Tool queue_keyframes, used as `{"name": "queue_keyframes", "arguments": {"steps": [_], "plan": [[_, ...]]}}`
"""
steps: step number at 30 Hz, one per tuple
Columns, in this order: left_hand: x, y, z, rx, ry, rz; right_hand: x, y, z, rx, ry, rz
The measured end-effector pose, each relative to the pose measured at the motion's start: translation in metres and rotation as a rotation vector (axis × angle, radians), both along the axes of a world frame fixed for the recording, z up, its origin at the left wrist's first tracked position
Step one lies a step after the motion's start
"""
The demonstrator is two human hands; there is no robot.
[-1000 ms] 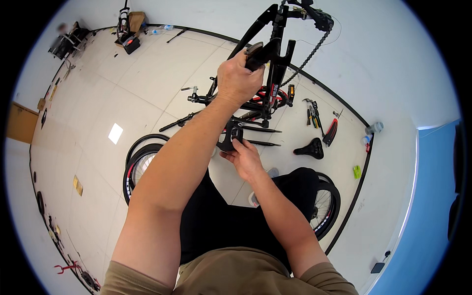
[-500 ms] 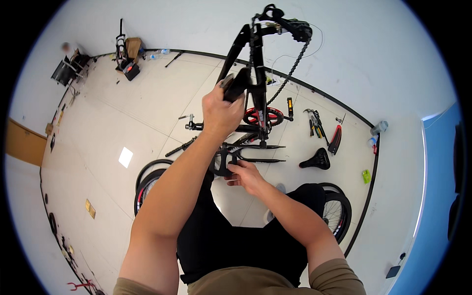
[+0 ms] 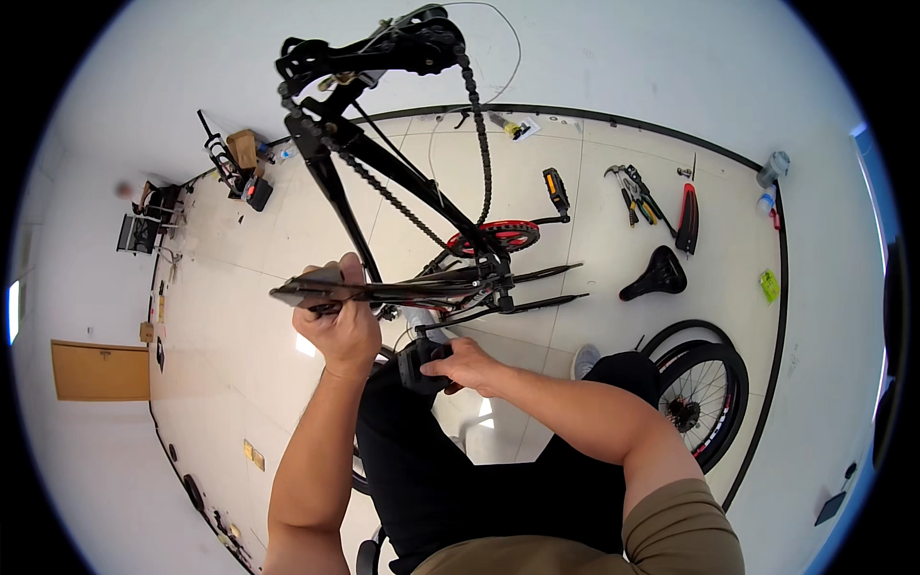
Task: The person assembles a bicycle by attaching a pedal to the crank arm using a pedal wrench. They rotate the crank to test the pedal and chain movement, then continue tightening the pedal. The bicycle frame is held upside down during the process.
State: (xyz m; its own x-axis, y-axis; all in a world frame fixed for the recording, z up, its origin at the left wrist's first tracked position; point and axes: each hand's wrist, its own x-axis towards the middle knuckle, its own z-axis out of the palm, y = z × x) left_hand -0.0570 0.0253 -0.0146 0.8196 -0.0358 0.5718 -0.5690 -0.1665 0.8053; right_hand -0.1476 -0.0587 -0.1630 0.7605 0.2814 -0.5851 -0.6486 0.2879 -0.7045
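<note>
In front of me hangs a black bicycle frame (image 3: 335, 196), its rear end with the derailleur (image 3: 422, 43) raised toward the far wall. A chain (image 3: 484, 144) runs from there down to the red chainring (image 3: 517, 236). My left hand (image 3: 343, 331) is closed round a thick black tube of the frame, near its end. The fingers of my right hand (image 3: 470, 367) grip a black pedal (image 3: 420, 366) on the near crank arm, just above my thigh. On the far side sticks out the other pedal (image 3: 556, 192), with an orange reflector.
On the floor to the right lie a black saddle (image 3: 656, 273), a red and black mudguard (image 3: 687, 220) and hand tools (image 3: 637, 196). Spoked wheels (image 3: 704, 402) lie beside my right leg. A cardboard box (image 3: 246, 149) and a chair (image 3: 144, 230) stand at the far left.
The frame has tipped and its raised rear end has swung left. My left hand has gone lower and to the left with it. My right hand still holds the pedal.
</note>
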Motion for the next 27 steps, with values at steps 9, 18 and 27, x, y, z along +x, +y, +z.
{"name": "queue_keyframes", "arguments": {"steps": [9,18,27], "plan": [[0.007,-0.001,-0.001,0.08,-0.047,0.035,0.004,-0.001,-0.011,0.029,-0.012,0.026],[0.005,-0.002,-0.004,0.051,-0.053,0.0,0.003,-0.001,-0.027,-0.11,0.043,0.038],[0.009,0.001,-0.006,0.059,-0.063,0.017,0.0,0.003,-0.059,0.072,0.206,-0.122]]}}
